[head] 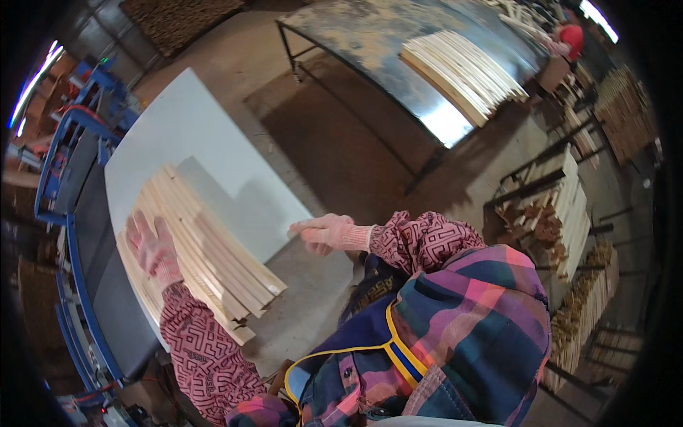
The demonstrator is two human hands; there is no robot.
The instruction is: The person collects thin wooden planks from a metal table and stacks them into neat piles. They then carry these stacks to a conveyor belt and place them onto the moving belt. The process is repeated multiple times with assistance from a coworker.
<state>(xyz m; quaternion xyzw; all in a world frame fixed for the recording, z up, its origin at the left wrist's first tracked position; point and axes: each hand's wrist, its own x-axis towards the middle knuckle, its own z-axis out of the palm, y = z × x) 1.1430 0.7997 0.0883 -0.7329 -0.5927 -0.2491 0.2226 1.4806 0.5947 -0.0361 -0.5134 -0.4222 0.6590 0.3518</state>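
My left hand (152, 248), in a pale pinkish knit glove, rests with fingers spread on a row of light wooden strips (200, 235). These lie side by side on a white board (176, 117), some ends jutting past its near edge. My right hand (331, 233), gloved likewise, is by the board's right-hand corner. Its fingers point left with the lower ones curled. Whether they touch the board's edge or pinch something small, I cannot tell.
On the left runs a blue-framed machine with a dark belt (114, 299). A metal-topped table (347, 32) across the floor carries a batch of strips (461, 72). Racks of stacked wood (560, 224) stand at right. Another person in a red head covering (572, 42) is at the far right.
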